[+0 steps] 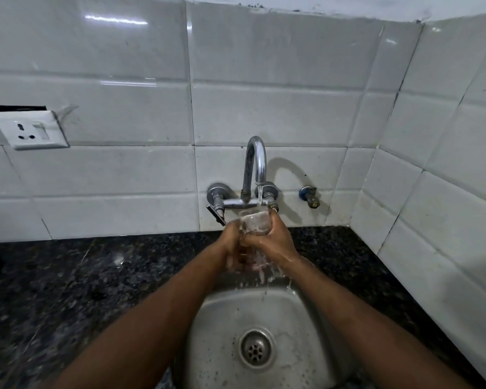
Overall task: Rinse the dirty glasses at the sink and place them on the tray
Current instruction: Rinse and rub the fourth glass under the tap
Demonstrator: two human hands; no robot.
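While wrapped round the glass (255, 221) from either side, gripping firmly: fingers (272, 224) of the right hand (277, 240) closed on its right wall, those of the left hand (232, 244) curled against its lower left side, all wet. Held just above the knuckles, mouth up, long axis close to vertical, directly under the stream (259, 196) from the curved chrome tap (257, 161). Equally near to both hands, so liftable by either; likely wants tipping out first, then carrying to a tray not in view. Clear, smooth, hard, squarish at the rim; probably slick and prone to slipping. Overflow spilling past the wrists into the dull steel sink (216, 318), round perforated drain (255, 350) below. Beyond, speckled dark stone counter (68, 290) and glossy white tiles (264, 113).
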